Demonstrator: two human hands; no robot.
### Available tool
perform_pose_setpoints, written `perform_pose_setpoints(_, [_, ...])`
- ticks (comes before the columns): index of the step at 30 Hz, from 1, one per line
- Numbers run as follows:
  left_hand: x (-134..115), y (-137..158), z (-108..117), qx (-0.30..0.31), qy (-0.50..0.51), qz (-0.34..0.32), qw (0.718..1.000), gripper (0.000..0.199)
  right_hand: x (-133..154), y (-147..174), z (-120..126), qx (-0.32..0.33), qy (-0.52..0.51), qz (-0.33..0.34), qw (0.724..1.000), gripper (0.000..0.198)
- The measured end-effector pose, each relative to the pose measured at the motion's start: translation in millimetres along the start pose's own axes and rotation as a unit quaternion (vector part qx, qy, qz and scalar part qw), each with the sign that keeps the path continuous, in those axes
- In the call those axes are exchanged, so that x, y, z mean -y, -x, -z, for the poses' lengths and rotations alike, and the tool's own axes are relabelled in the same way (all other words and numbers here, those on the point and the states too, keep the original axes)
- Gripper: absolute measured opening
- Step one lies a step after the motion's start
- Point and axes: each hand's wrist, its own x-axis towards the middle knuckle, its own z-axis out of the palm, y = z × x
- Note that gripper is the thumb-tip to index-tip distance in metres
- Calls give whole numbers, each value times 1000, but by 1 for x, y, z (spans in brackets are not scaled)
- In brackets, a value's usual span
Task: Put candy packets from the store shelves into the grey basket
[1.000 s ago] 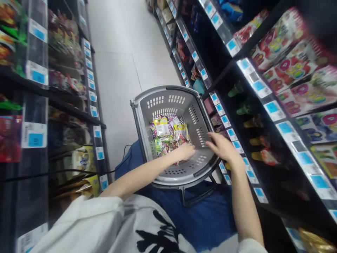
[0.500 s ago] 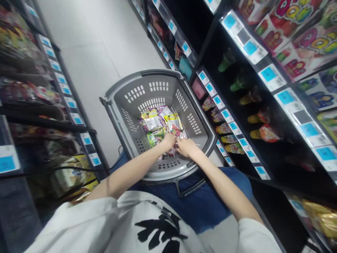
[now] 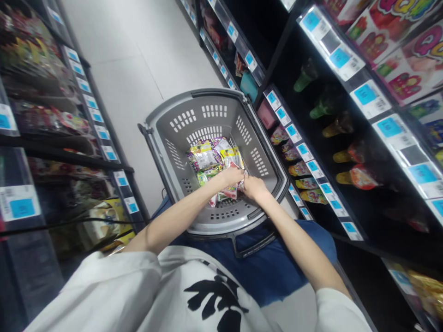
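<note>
A grey shopping basket (image 3: 214, 227) stands in front of my knees, with several candy bags lying on its bottom. Both hands reach down inside it, close together. My left hand (image 3: 234, 175) has its fingers closed at the edge of a red and white candy bag (image 3: 229, 192). Beside it, my right hand (image 3: 254, 186) is closed too, its fingertips pinched near the same bag's edge. What exactly lies between the fingertips is too small to make out. A yellow and white bag (image 3: 206, 159) and a green bag (image 3: 206, 176) lie left of and beyond the hands.
Shelves with blue and white price tags (image 3: 327, 188) rise close on the right, holding cup-shaped sweets (image 3: 363, 176) and bright packs. Another shelf with bagged snacks (image 3: 104, 223) runs along the left. Pale tiled floor (image 3: 114, 50) stretches ahead between them. A black basket handle (image 3: 256, 246) hangs toward me.
Both hands have shifted slightly to the right within the basket, my left one turning across the red and white bag. The whole view has moved a little.
</note>
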Motion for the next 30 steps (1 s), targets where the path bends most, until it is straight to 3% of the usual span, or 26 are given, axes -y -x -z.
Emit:
perform_pose_setpoints(3, [3,6,26,-56,-21,46,997,26,-11,-1,8,-74,-36,-11,997,46])
perform_pose_setpoints(6, [6,12,48,-197,44,121,972,21,-29,-5,19,-144,-105,18,984,48])
perform_pose_setpoints(10, [17,14,61,-387,204,190,879,18,-50,-12,31,-247,-272,71,927,33])
perform_pose_setpoints(13, [28,13,63,-474,308,220,795,20,-56,-11,37,-258,-425,71,865,21])
perform_pose_setpoints(16, [36,16,65,-505,377,239,739,21,-57,-2,45,-250,-524,76,811,30])
perform_pose_setpoints(19, [39,22,69,-524,396,244,713,21,-53,13,55,-228,-571,92,783,38])
perform_pose_setpoints(26, [36,29,76,-544,401,233,699,16,-44,27,64,-190,-583,99,784,43])
perform_pose_setpoints(30, [38,29,75,-548,402,229,697,15,-46,25,63,-173,-608,96,769,43])
